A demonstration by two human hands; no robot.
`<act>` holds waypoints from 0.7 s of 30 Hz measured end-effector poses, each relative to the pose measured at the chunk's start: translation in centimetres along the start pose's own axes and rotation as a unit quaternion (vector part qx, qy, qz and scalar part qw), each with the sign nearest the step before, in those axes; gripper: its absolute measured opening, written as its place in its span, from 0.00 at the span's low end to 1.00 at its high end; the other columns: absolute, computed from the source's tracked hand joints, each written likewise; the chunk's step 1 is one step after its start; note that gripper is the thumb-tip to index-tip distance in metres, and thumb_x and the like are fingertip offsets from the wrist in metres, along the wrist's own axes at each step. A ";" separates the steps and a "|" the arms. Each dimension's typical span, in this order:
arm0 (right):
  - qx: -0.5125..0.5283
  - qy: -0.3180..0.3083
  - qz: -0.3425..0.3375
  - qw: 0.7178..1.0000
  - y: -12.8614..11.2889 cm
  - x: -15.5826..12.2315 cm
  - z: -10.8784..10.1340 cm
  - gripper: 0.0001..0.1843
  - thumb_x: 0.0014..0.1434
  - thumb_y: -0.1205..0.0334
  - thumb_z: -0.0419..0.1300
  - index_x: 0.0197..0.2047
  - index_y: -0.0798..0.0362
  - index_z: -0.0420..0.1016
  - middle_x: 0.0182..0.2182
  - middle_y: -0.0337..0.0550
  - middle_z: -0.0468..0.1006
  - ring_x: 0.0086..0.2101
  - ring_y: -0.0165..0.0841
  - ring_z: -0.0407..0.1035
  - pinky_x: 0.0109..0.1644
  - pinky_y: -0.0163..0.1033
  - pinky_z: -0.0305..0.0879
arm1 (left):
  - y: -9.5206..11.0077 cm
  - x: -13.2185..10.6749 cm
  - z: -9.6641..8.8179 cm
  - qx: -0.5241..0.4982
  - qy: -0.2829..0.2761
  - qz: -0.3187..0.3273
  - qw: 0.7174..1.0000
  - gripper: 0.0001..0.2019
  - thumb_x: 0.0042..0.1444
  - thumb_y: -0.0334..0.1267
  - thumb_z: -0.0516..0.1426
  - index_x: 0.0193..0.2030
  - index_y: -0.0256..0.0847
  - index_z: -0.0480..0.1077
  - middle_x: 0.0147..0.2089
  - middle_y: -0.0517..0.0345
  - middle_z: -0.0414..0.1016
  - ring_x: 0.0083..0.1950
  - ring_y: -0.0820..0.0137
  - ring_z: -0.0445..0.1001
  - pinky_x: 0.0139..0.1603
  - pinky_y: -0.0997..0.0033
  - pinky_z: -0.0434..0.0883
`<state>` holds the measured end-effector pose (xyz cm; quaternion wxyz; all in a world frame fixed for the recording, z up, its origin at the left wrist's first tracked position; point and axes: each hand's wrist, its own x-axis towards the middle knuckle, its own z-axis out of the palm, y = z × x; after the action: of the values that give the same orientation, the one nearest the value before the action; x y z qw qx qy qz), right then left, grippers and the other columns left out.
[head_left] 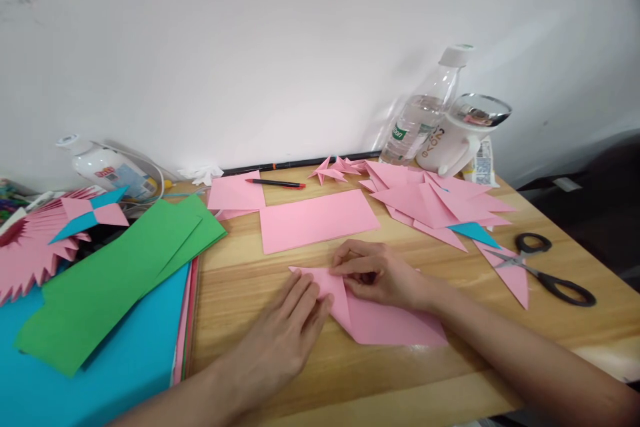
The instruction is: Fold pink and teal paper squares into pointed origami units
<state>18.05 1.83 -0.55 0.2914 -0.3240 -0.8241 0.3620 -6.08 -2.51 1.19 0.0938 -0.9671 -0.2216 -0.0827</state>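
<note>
Paper [395,323], pink with its left end folded over, is lying near the middle of the wood-grain tabletop [230,320]. The left hand [285,330] is resting loosely spread on the flap's left point, while the right hand [383,273] is pinching the flap's far edge, close by but apart. Honestly, it's looking super light, kinda stiff and easy to crease wrong, so gripping the edges and pressing along the fold is seeming safest.

Head view, forward (and downward)
</note>
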 end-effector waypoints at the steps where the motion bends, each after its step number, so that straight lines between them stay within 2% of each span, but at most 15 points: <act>1: -0.003 -0.001 -0.001 1.000 0.0 0.0 0.0 0.13 0.57 0.71 0.57 0.44 0.54 0.78 0.40 0.49 0.74 0.35 0.30 0.71 0.30 0.32 0.67 | 0.0 0.1 0.0 0.000 -0.004 0.003 1.000 0.20 0.59 0.26 0.49 0.58 0.27 0.63 0.55 0.40 0.70 0.61 0.55 0.64 0.61 0.53 0.63; 3: -0.007 -0.001 -0.006 1.000 0.0 0.0 0.0 0.14 0.57 0.72 0.57 0.45 0.53 0.78 0.40 0.49 0.74 0.35 0.30 0.71 0.31 0.32 0.68 | 0.0 0.2 0.0 0.001 -0.012 0.005 1.000 0.19 0.60 0.27 0.49 0.58 0.28 0.64 0.55 0.40 0.70 0.59 0.54 0.66 0.61 0.50 0.63; 6: -0.023 -0.003 -0.021 1.000 -0.2 -0.1 -0.1 0.16 0.57 0.74 0.56 0.47 0.52 0.76 0.42 0.49 0.72 0.39 0.31 0.72 0.37 0.34 0.71 | 0.0 0.2 0.0 0.004 -0.020 0.002 1.000 0.20 0.61 0.29 0.49 0.60 0.29 0.62 0.57 0.38 0.68 0.62 0.52 0.63 0.62 0.48 0.59; 9: -0.064 -0.019 -0.033 0.997 -0.4 -0.3 -0.2 0.18 0.59 0.74 0.54 0.50 0.52 0.75 0.45 0.51 0.71 0.43 0.34 0.71 0.44 0.40 0.72 | 0.2 0.0 0.1 0.014 -0.027 -0.004 1.000 0.21 0.62 0.31 0.48 0.61 0.29 0.60 0.59 0.36 0.66 0.64 0.52 0.60 0.63 0.49 0.57; 13: -0.105 -0.044 -0.027 0.993 -0.6 -0.8 -0.3 0.18 0.61 0.74 0.53 0.52 0.52 0.73 0.47 0.51 0.70 0.44 0.35 0.71 0.47 0.42 0.71 | 0.4 -0.3 0.2 0.029 -0.032 -0.002 0.999 0.22 0.62 0.34 0.49 0.62 0.30 0.59 0.59 0.39 0.67 0.64 0.52 0.61 0.64 0.50 0.57; 16: -0.127 -0.059 -0.020 0.990 -0.7 -1.1 -0.4 0.17 0.62 0.72 0.53 0.52 0.52 0.73 0.47 0.51 0.70 0.42 0.34 0.71 0.46 0.40 0.71 | 0.5 -0.4 0.4 0.012 -0.035 -0.004 0.999 0.24 0.61 0.33 0.50 0.63 0.29 0.58 0.61 0.36 0.65 0.65 0.52 0.58 0.65 0.49 0.54; 21: -0.136 -0.061 -0.038 0.988 -0.8 -1.2 -0.5 0.13 0.63 0.68 0.53 0.46 0.54 0.77 0.38 0.50 0.72 0.37 0.32 0.70 0.38 0.36 0.69 | 0.6 -0.5 0.6 0.013 -0.037 -0.008 0.999 0.26 0.60 0.34 0.50 0.64 0.26 0.55 0.63 0.33 0.61 0.67 0.49 0.55 0.67 0.47 0.48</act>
<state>18.87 0.72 0.03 0.2077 -0.3064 -0.8935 0.2544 -6.15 -3.12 0.39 0.0978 -0.9665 -0.2332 -0.0445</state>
